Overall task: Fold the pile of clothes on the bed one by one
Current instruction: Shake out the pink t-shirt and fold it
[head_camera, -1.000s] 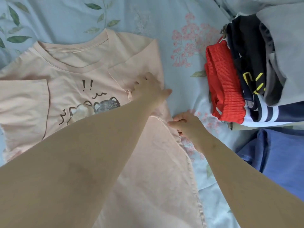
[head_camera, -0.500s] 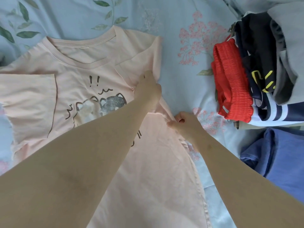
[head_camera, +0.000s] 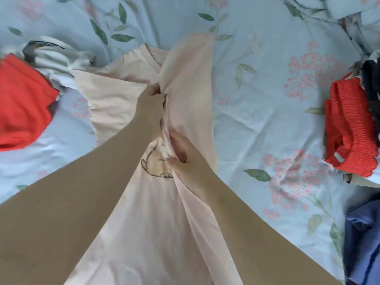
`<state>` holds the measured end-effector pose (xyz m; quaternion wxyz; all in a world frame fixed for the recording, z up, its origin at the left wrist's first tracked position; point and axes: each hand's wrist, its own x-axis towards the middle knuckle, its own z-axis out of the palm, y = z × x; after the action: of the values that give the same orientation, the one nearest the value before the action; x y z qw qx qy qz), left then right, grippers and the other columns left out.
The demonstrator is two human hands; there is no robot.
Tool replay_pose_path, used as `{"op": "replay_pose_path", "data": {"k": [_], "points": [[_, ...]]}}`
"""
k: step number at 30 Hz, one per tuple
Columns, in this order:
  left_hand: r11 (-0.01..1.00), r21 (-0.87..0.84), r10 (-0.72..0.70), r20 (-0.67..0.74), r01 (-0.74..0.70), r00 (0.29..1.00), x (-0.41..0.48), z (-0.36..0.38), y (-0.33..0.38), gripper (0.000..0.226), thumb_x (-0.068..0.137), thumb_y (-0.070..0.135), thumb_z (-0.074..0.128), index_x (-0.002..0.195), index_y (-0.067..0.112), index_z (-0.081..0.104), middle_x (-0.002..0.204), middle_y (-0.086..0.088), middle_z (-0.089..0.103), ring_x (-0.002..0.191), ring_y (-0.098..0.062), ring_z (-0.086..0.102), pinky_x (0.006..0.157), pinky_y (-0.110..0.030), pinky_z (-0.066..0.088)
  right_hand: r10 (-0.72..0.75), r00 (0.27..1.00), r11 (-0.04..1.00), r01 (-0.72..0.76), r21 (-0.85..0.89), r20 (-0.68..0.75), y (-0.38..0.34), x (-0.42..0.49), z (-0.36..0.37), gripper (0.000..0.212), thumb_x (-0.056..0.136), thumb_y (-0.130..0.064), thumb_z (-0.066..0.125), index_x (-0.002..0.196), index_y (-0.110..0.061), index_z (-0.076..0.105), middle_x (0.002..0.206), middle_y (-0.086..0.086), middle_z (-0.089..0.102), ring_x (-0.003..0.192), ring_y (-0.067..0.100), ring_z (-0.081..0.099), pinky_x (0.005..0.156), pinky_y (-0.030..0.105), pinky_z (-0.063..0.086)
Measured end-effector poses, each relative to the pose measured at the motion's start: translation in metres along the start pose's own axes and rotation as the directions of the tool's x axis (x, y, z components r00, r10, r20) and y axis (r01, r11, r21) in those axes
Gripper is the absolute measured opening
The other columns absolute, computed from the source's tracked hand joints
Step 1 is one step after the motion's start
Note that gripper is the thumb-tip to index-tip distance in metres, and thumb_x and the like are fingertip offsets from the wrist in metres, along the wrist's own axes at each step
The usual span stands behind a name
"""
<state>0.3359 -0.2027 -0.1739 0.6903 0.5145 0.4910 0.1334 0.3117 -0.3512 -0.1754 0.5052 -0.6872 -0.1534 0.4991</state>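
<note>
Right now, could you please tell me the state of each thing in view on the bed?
Pink T-shirt: on the bed, right side lifted over its front, half folded.
Left hand: gripping the shirt's bunched edge near the collar.
Right hand: pinching that edge lower down.
Red ribbed garment: folded, at the right.
Red cloth: loose, at the left.
Blue garment: crumpled.
Bedsheet: wrinkled.

Bare floral sheet [head_camera: 267,112] lies open right of the pink shirt [head_camera: 156,223]. A red garment [head_camera: 22,103] crowds the left, a clothes pile [head_camera: 349,124] the right edge.
</note>
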Motion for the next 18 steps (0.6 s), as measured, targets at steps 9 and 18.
{"op": "replay_pose_path", "data": {"k": [9, 18], "points": [[0.998, 0.015, 0.070, -0.110, -0.068, 0.991, 0.017, -0.153, -0.009, 0.063, 0.080, -0.021, 0.021, 0.123, 0.016, 0.048, 0.113, 0.005, 0.062, 0.107, -0.013, 0.060, 0.081, -0.019, 0.050, 0.058, 0.985, 0.985, -0.030, -0.170, 0.161, -0.008, 0.025, 0.108, 0.066, 0.090, -0.016, 0.054, 0.145, -0.040, 0.028, 0.119, -0.022, 0.044, 0.099, 0.002, 0.049, 0.084, 0.013, 0.036], [0.875, 0.406, 0.275, 0.036, -0.265, 0.961, 0.032, -0.137, 0.019, 0.066, 0.088, 0.004, 0.046, 0.145, 0.032, 0.028, 0.130, 0.010, 0.044, 0.110, -0.012, 0.049, 0.091, -0.023, 0.044, 0.196, 0.978, 0.945, -0.170, -0.280, 0.069, 0.020, 0.012, 0.111, 0.069, 0.087, -0.019, 0.055, 0.145, -0.042, 0.026, 0.094, -0.006, 0.060, 0.091, 0.012, 0.059, 0.080, 0.020, 0.046]]}}
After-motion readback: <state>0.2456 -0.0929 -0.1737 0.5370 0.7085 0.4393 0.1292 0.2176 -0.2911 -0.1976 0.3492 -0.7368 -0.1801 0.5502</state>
